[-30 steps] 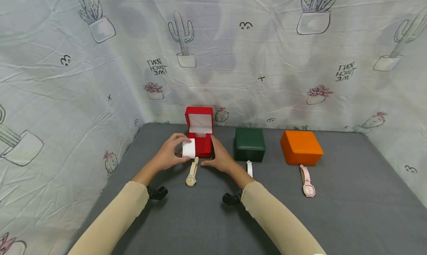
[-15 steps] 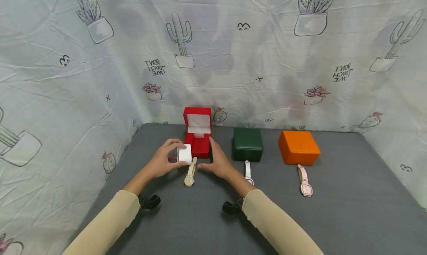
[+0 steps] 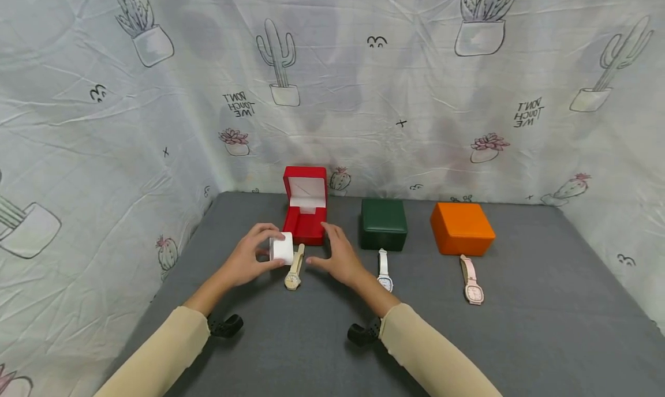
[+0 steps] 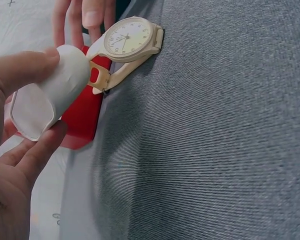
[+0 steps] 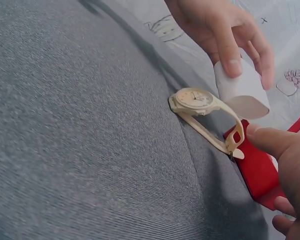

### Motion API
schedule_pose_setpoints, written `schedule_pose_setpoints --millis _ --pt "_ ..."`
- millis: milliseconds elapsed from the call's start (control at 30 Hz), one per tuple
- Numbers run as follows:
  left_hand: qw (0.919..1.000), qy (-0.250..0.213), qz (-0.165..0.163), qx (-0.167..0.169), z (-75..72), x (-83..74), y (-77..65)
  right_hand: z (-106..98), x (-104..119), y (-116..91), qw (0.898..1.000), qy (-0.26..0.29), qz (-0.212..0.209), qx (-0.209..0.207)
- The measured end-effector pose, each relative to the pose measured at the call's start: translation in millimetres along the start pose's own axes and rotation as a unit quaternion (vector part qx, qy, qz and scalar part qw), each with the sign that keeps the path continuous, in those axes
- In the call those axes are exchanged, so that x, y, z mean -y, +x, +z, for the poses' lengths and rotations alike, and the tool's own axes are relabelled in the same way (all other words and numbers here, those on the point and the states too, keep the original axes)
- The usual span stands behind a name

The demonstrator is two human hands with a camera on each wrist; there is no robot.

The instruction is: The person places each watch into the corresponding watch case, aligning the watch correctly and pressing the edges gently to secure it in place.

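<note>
Between its thumb and fingers my left hand [image 3: 245,259] pinches a small white watch cushion [image 3: 282,248], held in front of the red watch box [image 3: 309,229]. That box stands with its lid raised, its white lining showing. On the cloth in front of it lies a cream wristwatch [image 3: 293,277], its strap buckled into a loop in the left wrist view. My right hand [image 3: 340,258] is beside the box's right side, thumb and fingers apart, holding nothing. In the right wrist view its thumb comes close to the strap; whether they touch I cannot tell.
A closed green box [image 3: 384,224] and a closed orange box [image 3: 462,228] stand in line to the right. Before them lie a white wristwatch [image 3: 384,273] and a pink wristwatch [image 3: 472,284]. A patterned curtain [image 3: 343,85] hangs behind the grey table [image 3: 545,304].
My left hand has drawn the white cushion away from the red box, toward me and to the left. The right hand has come slightly nearer me, still empty.
</note>
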State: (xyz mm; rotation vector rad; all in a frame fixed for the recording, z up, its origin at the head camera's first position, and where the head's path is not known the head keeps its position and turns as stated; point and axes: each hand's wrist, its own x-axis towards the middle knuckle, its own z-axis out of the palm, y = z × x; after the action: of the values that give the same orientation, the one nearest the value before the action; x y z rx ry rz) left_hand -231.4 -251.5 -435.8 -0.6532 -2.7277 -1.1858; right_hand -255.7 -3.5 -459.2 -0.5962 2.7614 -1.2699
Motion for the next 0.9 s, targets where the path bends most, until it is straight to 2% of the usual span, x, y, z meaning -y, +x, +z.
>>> schedule_pose_setpoints --millis 167,500,667,900 --pt "1.0 0.002 0.002 -0.001 0.8 0.3 -2.7 -1 5 -6 1.0 0.004 -0.015 -0.007" --pt "0.9998 0.0 -0.018 -0.007 2.3 0.3 -8.6 1 12 -14 0.997 -0.011 -0.057 0.053" --pt "0.9996 -0.001 -0.025 -0.009 1.9 -0.2 -11.1 5 12 -14 0.995 -0.037 -0.063 0.069" --pt "0.9997 -0.006 -0.024 -0.009 2.7 -0.2 -13.4 10 15 -14 0.989 -0.105 -0.069 0.081"
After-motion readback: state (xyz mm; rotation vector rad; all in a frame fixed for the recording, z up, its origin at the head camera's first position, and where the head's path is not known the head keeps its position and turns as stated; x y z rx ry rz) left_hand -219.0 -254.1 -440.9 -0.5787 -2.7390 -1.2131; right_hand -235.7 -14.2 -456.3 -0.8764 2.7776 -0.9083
